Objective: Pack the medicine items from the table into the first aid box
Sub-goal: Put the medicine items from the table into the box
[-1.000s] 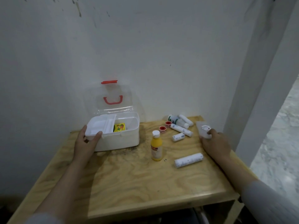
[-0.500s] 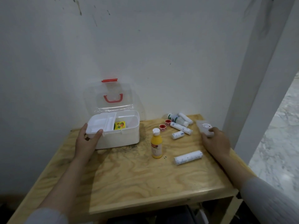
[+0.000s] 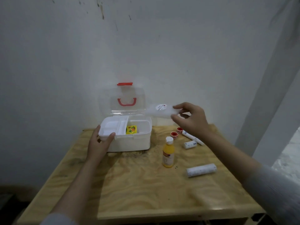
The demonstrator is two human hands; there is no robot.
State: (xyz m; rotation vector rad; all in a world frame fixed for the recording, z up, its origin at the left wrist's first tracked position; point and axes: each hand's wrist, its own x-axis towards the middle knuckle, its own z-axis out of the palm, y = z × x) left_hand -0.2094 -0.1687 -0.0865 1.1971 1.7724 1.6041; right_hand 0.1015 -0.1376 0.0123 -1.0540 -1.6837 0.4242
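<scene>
The white first aid box (image 3: 136,143) stands open at the back of the wooden table (image 3: 146,189), its clear lid with a red handle upright. A white inner tray (image 3: 113,127) fills its left half, and a yellow packet (image 3: 131,129) lies in the right half. My left hand (image 3: 99,143) grips the box's front left corner. My right hand (image 3: 190,118) holds a clear plastic case (image 3: 158,110) with a round label in the air, just right of the lid. A yellow bottle (image 3: 168,154), two red-rimmed tape rolls (image 3: 174,135) and white bandage rolls (image 3: 201,170) remain on the table.
A grey-white wall rises right behind the table. A white pillar (image 3: 276,95) stands at the right, with pale marbled floor (image 3: 289,156) beyond it. The table's front edge is near me, and the wood in front of the box is bare.
My right hand has lifted the clear plastic case off the table's right side and carried it up and left toward the open box. My left hand has stayed on the box.
</scene>
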